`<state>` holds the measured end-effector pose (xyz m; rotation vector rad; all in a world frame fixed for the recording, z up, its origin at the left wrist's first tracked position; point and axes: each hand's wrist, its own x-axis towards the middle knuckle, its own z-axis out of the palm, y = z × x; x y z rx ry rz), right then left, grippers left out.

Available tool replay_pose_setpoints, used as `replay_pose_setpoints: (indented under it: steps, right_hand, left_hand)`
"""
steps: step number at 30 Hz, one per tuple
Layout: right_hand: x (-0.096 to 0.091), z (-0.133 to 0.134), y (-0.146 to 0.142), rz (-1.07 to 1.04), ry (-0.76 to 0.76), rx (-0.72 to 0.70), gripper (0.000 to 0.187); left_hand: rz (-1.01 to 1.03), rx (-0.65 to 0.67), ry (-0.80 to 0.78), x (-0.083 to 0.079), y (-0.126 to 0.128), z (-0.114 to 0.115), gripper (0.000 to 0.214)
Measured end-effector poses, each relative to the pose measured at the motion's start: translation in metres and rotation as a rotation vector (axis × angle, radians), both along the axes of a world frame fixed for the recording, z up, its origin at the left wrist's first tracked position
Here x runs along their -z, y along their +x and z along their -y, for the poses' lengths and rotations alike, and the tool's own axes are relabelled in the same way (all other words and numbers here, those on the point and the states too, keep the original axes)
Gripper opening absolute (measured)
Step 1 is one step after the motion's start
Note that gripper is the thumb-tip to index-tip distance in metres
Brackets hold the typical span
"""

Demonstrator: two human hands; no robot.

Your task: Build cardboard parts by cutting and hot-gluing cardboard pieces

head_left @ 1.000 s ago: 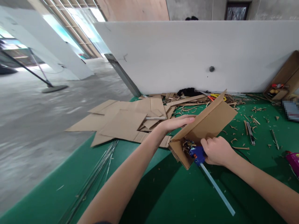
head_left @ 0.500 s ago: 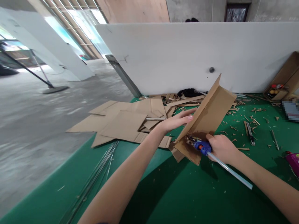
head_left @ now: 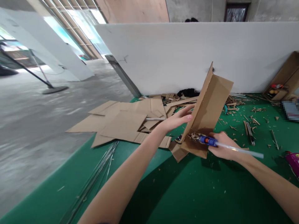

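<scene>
My left hand [head_left: 178, 119] presses with fingers together against the outer left side of a folded cardboard piece [head_left: 209, 102], which stands tilted upright on the green table [head_left: 177, 193]. My right hand [head_left: 224, 149] is closed round a blue glue gun [head_left: 207, 140] with a clear glue stick [head_left: 243, 150] jutting out to the right. The gun's tip points into the lower inside corner of the cardboard, where bits of scrap lie.
Flat cardboard sheets [head_left: 123, 121] lie at the table's left edge. Scraps and strips litter the back by a white partition [head_left: 177, 53]. A utility knife [head_left: 249, 130] lies at right, an open box [head_left: 283, 79] at far right, a pink object [head_left: 294, 161] at the edge.
The cardboard piece has swung up from a low slant to nearly upright. My right hand has turned the glue gun so its stick now points right, almost level, instead of down.
</scene>
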<state>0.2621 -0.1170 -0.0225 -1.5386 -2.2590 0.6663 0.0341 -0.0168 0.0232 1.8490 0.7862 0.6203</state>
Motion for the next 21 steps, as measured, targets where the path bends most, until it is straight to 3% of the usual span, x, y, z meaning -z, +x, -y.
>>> replay_pose_setpoints:
  steps: [3, 8, 15, 21]
  right_hand:
    - [-0.004, 0.001, 0.004, -0.191, -0.111, 0.020, 0.007]
    - [-0.007, 0.002, 0.004, -0.339, -0.274, 0.004, 0.009]
    - [-0.004, 0.000, 0.001, -0.340, -0.287, 0.011, 0.017]
    - [0.000, -0.001, 0.004, -0.407, -0.338, 0.016, 0.002]
  left_hand:
    - [0.009, -0.013, 0.007, 0.002, 0.000, -0.001, 0.103]
    - [0.030, -0.013, 0.012, 0.004, 0.001, -0.002, 0.105]
    - [0.068, 0.004, 0.024, 0.007, 0.001, -0.003, 0.103]
    - [0.110, 0.024, 0.033, 0.014, -0.001, -0.008, 0.099]
